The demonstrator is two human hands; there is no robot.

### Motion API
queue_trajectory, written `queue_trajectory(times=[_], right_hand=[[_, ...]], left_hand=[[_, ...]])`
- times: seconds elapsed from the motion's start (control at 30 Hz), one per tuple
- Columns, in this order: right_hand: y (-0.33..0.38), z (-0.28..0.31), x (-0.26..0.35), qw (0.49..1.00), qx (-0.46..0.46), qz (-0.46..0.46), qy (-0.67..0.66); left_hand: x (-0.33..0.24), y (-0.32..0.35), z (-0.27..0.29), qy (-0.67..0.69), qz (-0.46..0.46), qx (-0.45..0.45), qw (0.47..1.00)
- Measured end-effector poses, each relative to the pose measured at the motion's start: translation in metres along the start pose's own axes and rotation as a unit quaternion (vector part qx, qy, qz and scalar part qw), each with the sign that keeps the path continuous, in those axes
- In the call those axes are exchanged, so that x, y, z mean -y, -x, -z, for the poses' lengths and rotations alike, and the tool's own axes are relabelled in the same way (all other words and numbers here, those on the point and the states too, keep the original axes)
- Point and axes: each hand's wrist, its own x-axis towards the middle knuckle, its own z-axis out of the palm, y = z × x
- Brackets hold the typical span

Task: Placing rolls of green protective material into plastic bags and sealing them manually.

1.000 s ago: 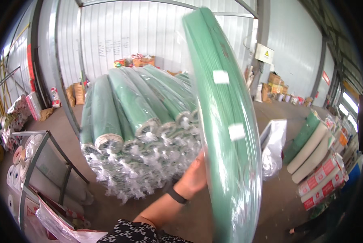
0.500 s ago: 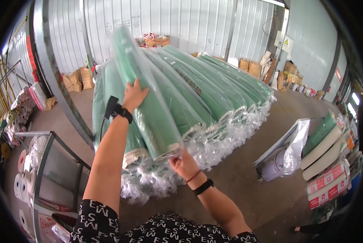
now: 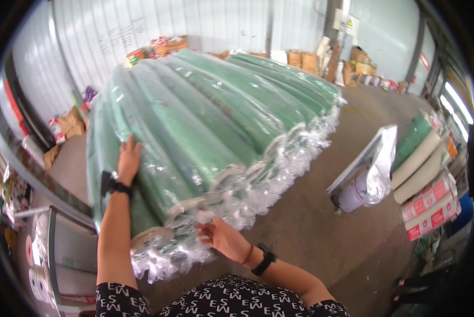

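A broad stack of green rolls in clear plastic wrap lies side by side, with twisted, crumpled plastic ends along the near side. My left hand lies with fingers stretched out on one wrapped roll at the left of the stack. At that roll's near end, my right hand is beside the bunched plastic, its fingers apart and slightly bent. Nothing shows in its grasp, and I cannot tell whether the fingertips touch the plastic.
A metal post and a rack of rolls stand at the left. On the right are a white bucket with silvery sheeting and stacked rolls. Someone's dark-clothed leg shows at lower right. Cardboard boxes line the back wall.
The lifted roll has come down onto the stack at the left. My left hand has shifted down and left with it; my right hand has let go of its end and moved lower. The view has shifted.
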Motion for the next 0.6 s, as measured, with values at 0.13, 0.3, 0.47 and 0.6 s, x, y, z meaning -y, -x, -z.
queue_trajectory(times=[0.13, 0.3, 0.47, 0.6], right_hand=[[0.110, 0.078, 0.023, 0.993, -0.059, -0.012, 0.106], [0.344, 0.297, 0.005, 0.895, -0.400, 0.193, 0.039], [0.490, 0.330, 0.035, 0.795, -0.533, 0.249, -0.147], [0.513, 0.331, 0.086, 0.746, -0.561, 0.343, -0.107]], left_hand=[[0.100, -0.008, 0.033, -0.215, -0.094, -0.092, 0.968], [-0.197, 0.092, 0.058, 0.201, -0.126, -0.249, 0.939], [-0.398, 0.206, -0.064, 0.350, -0.230, 0.117, 0.901], [-0.550, 0.265, -0.208, 0.319, -0.485, 0.378, 0.721]])
